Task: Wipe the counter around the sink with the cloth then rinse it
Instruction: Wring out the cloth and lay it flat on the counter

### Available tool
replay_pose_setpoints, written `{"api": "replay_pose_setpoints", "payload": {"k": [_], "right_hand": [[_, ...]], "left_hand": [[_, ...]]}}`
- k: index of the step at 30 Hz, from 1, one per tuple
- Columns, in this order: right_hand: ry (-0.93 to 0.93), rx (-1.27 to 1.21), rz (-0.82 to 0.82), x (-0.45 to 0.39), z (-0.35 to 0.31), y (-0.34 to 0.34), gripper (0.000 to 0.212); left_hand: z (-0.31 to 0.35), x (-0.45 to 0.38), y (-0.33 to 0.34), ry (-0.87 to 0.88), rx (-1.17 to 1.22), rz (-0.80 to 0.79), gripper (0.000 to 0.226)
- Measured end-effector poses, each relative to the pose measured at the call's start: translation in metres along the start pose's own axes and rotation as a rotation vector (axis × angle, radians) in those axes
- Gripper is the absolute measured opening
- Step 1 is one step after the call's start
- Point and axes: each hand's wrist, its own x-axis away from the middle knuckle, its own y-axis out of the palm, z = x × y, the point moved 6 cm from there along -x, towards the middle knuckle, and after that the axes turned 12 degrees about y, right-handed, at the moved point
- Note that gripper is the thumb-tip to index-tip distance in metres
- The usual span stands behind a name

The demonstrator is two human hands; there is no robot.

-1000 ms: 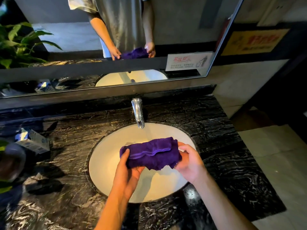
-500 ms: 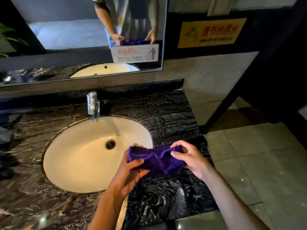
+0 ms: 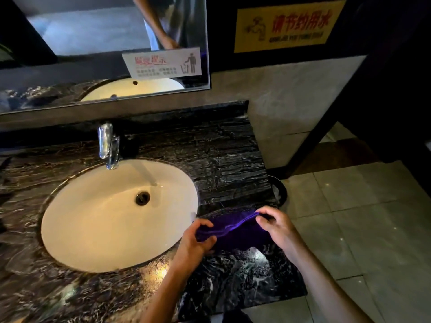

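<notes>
Cloth (image 3: 235,231) moved off sink (image 3: 93,229) onto counter (image 3: 233,164) at right; both hands lowered with it.

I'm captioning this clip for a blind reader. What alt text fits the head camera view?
Two hands, the left hand and the right hand, hold a purple cloth over the dark marble counter, just right of a white oval sink. A chrome tap stands behind the sink, below a mirror.
</notes>
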Motion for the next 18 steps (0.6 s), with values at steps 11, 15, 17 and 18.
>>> {"api": "replay_pose_setpoints", "payload": {"k": [11,15,17,18], "right_hand": [[-0.282,-0.264,0.099,-0.047,-0.187,-0.031,0.021],[-0.442,-0.482,-0.009,-0.031,-0.243,-0.047,0.021],[-0.472,-0.514,-0.050,-0.026,-0.242,-0.049,0.021],[-0.479,-0.495,-0.059,-0.024,-0.233,-0.050,0.021]], "left_hand": [[0.150,-0.124,-0.027,0.464,-0.350,0.097,0.036],[0.224,-0.137,-0.048,0.776,-0.411,0.313,0.023],[0.233,-0.122,-0.049,0.888,-0.464,0.334,0.022],[0.226,-0.113,-0.047,0.928,-0.510,0.320,0.022]]}}
